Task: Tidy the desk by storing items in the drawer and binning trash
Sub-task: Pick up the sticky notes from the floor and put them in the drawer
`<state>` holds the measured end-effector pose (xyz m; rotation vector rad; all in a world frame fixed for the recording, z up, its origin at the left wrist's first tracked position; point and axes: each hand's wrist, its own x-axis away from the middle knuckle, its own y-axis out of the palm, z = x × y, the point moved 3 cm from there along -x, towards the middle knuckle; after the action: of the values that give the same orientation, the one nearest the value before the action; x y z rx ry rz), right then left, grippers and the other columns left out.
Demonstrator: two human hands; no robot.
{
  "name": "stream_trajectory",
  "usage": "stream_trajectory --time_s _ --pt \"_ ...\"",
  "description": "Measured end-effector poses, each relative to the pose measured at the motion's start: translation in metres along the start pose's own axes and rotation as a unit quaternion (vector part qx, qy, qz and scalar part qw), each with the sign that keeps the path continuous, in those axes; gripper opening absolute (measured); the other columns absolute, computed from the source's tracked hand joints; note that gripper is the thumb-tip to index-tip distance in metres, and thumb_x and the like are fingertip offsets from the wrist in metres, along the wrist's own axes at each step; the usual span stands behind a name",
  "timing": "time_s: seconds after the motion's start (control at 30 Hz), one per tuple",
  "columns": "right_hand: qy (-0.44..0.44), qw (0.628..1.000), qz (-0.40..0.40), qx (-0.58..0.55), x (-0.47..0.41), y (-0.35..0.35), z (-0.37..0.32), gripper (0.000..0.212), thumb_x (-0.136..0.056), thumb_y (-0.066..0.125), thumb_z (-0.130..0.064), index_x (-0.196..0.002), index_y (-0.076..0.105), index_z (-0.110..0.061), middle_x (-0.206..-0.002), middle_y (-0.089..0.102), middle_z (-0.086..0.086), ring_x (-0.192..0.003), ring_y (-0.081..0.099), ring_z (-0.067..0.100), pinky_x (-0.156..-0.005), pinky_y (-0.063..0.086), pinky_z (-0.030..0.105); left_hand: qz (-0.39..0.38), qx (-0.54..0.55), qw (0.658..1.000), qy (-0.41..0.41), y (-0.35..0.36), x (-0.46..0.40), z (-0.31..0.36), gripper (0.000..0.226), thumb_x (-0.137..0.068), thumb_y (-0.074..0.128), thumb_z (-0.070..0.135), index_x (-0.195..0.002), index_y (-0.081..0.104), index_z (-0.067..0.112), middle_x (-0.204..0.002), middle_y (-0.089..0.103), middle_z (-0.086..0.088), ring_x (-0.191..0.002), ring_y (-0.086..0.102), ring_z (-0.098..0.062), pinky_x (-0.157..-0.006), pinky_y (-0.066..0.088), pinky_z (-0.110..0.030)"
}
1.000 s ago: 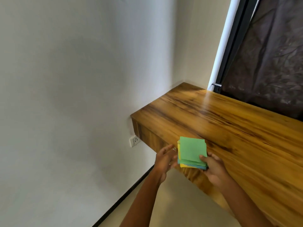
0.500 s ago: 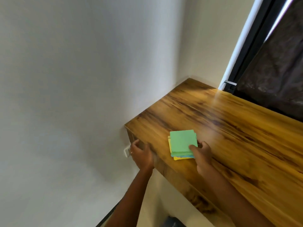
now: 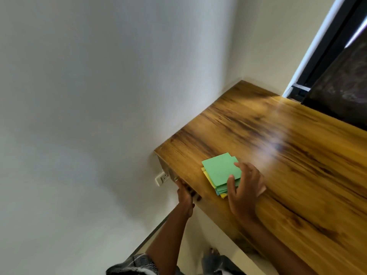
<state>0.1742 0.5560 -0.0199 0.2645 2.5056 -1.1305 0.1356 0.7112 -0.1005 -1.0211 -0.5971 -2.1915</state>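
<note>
A stack of coloured paper squares (image 3: 219,171), green on top with yellow and blue edges below, lies on the wooden desk (image 3: 278,147) near its front left corner. My right hand (image 3: 244,187) grips the stack's right side, thumb on top and fingers round its far edge. My left hand (image 3: 185,192) is below the desk's front edge, fingers curled under the drawer front (image 3: 170,174), which looks closed. The drawer's inside is hidden.
A white wall runs along the desk's left side, with a white socket (image 3: 161,178) just below the desk corner. A dark curtain (image 3: 341,86) and black window frame stand behind the desk at the right. My legs and foot show on the pale floor below.
The paper stack went from being held off the front edge to lying on the desktop. My left hand left the stack and moved down to the drawer front.
</note>
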Motion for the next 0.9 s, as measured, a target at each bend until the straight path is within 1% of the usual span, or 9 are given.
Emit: stream_trajectory --time_s 0.07,0.17,0.33,0.4,0.43,0.5,0.53,0.73,0.9 --pt "-0.063 0.998 -0.004 0.027 0.008 -0.003 -0.01 0.032 -0.09 0.042 -0.031 -0.121 0.047 -0.023 -0.131 0.049 0.009 -0.124 0.042 0.029 -0.097 0.032 0.047 -0.014 -0.012 0.999 -0.033 -0.001 -0.009 -0.007 0.081 -0.088 0.005 0.071 -0.139 0.042 0.019 -0.137 0.051 -0.004 -0.125 0.047 -0.026 -0.108 0.027 -0.049" --pt "-0.114 0.989 -0.034 0.083 0.023 -0.007 -0.021 0.037 -0.088 0.043 -0.032 -0.124 0.047 -0.024 -0.136 0.041 0.006 -0.127 0.036 0.027 -0.095 0.035 0.051 -0.038 -0.006 0.997 -0.067 0.0 -0.023 -0.016 0.091 -0.083 0.002 0.077 -0.142 0.039 0.018 -0.144 0.045 -0.005 -0.132 0.041 -0.026 -0.111 0.025 -0.047" --pt "0.025 0.988 -0.032 0.146 0.058 -0.022 -0.016 0.042 -0.089 0.037 -0.036 -0.129 0.042 -0.023 -0.143 0.035 0.008 -0.132 0.027 0.026 -0.099 0.031 0.056 -0.085 0.049 0.991 -0.093 -0.002 -0.037 -0.031 0.091 -0.079 0.015 0.083 -0.143 0.039 0.022 -0.144 0.045 -0.005 -0.128 0.047 -0.026 -0.101 0.042 -0.038" --pt "0.072 0.984 -0.024 0.162 0.082 -0.026 -0.016 0.043 -0.091 0.034 -0.037 -0.131 0.041 -0.023 -0.145 0.035 0.009 -0.133 0.026 0.025 -0.101 0.029 0.055 -0.106 0.061 0.988 -0.093 -0.012 -0.039 -0.033 0.089 -0.078 0.021 0.084 -0.138 0.042 0.022 -0.13 0.056 -0.004 -0.109 0.06 -0.023 -0.083 0.047 -0.032" --pt "0.081 0.982 -0.021 0.169 0.095 -0.026 -0.018 0.043 -0.091 0.034 -0.036 -0.131 0.041 -0.023 -0.145 0.035 0.008 -0.134 0.026 0.025 -0.102 0.029 0.054 -0.129 0.057 0.985 -0.097 -0.019 -0.042 -0.032 0.089 -0.075 0.022 0.086 -0.127 0.05 0.02 -0.107 0.065 -0.004 -0.083 0.065 -0.019 -0.068 0.046 -0.027" --pt "0.091 0.979 -0.018 0.18 0.12 -0.027 -0.023 0.043 -0.09 0.036 -0.035 -0.13 0.043 -0.022 -0.145 0.035 0.008 -0.135 0.025 0.024 -0.103 0.029 0.051 -0.198 0.048 0.973 -0.111 -0.026 -0.042 -0.028 0.08 -0.073 0.022 0.088 -0.083 0.051 0.015 -0.05 0.049 -0.003 -0.036 0.043 -0.013 -0.041 0.031 -0.018" --pt "0.096 0.978 -0.016 0.184 0.134 -0.027 -0.027 0.043 -0.089 0.037 -0.034 -0.13 0.043 -0.022 -0.144 0.036 0.008 -0.135 0.025 0.024 -0.103 0.029 0.05 -0.222 0.048 0.967 -0.111 -0.028 -0.038 -0.026 0.074 -0.074 0.022 0.087 -0.069 0.042 0.016 -0.039 0.036 -0.001 -0.029 0.031 -0.013 -0.035 0.023 -0.017" --pt "0.123 0.977 -0.014 0.173 0.198 -0.028 -0.046 0.043 -0.087 0.036 -0.032 -0.128 0.043 -0.021 -0.143 0.039 0.008 -0.136 0.025 0.022 -0.105 0.025 0.044 -0.288 0.037 0.955 -0.06 -0.065 -0.029 -0.035 0.074 -0.082 0.016 0.08 -0.05 0.036 0.017 -0.034 0.031 0.002 -0.027 0.027 -0.01 -0.034 0.019 -0.014" --pt "0.115 0.976 -0.025 0.183 0.22 -0.019 -0.065 0.041 -0.089 0.036 -0.032 -0.122 0.055 -0.016 -0.132 0.053 0.009 -0.127 0.039 0.023 -0.1 0.03 0.041 -0.221 0.003 0.969 -0.11 -0.122 -0.027 -0.049 0.073 -0.083 0.015 0.079 -0.075 0.047 0.013 -0.043 0.048 -0.002 -0.035 0.04 -0.012 -0.04 0.031 -0.016"
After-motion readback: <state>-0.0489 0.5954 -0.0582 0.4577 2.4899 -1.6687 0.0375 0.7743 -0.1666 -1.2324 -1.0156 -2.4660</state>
